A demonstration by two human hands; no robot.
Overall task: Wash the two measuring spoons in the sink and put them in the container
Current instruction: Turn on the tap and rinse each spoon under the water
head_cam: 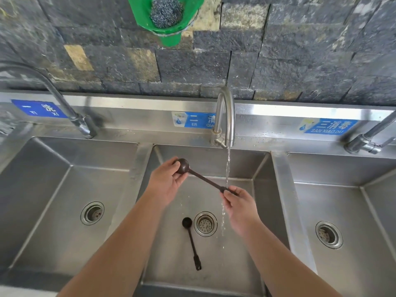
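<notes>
Two dark spoons, round bowl, thin handle. One spoon (201,177) is held over the middle basin (257,168): left hand (166,181) curls round its bowl, right hand (239,202) pinches the handle end beside the running stream (227,166). Second spoon (191,241) lies flat on the basin floor, just left of the drain (205,224). Steel sink, three basins. Green holder (169,22) on the stone wall carries steel wool (166,11); its top is cut off.

Both hands holding a measuring spoon (201,177) over the middle basin

The left hand (166,181) is cupping the spoon's bowl with curled fingers, thumb on top; the right hand (239,202) is pinching the handle's end between thumb and fingertips. Both bare forearms are reaching forward from the lower edge, converging slightly.
</notes>
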